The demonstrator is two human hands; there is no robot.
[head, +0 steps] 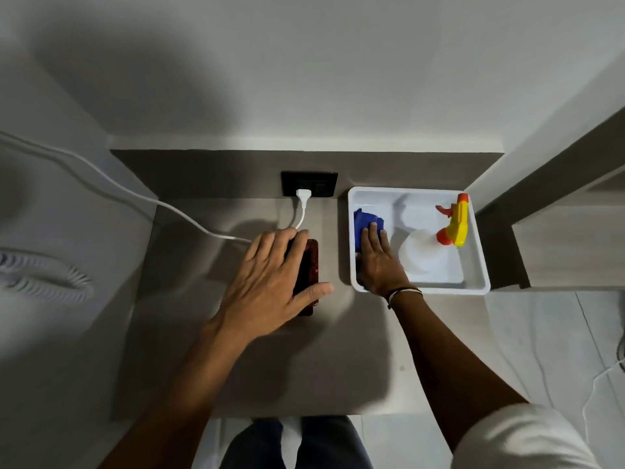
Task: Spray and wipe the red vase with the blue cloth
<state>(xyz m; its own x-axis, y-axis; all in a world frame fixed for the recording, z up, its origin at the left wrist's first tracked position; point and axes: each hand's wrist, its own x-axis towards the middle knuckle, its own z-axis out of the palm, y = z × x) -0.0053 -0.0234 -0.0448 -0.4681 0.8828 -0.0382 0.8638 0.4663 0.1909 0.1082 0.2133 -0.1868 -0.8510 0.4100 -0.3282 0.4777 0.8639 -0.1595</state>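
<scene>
Fingers of the right hand (378, 262) lie flat and loosely spread on the blue cloth (367, 225), pressing it rather than pinching it; whether any fingertip has curled under the fabric cannot be told. The left hand (270, 279), fingers spread wide and thumb out, drapes over the dark red vase (309, 265), which shows just left of the white tray (419, 289) on the grey counter (236, 367); a firm grip is not evident.

The tray serves as the landmark: the cloth sits bunched against its left wall, and the spray bottle (426, 255), pale body with a yellow and orange trigger head, lies on its side in the tray's right half. Left of the tray and behind the vase, a white plug (302, 198) sits in a black socket (309, 183).

By appearances the job is at its opening: bottle unlifted, cloth not yet raised, spraying and wiping both left to do.
</scene>
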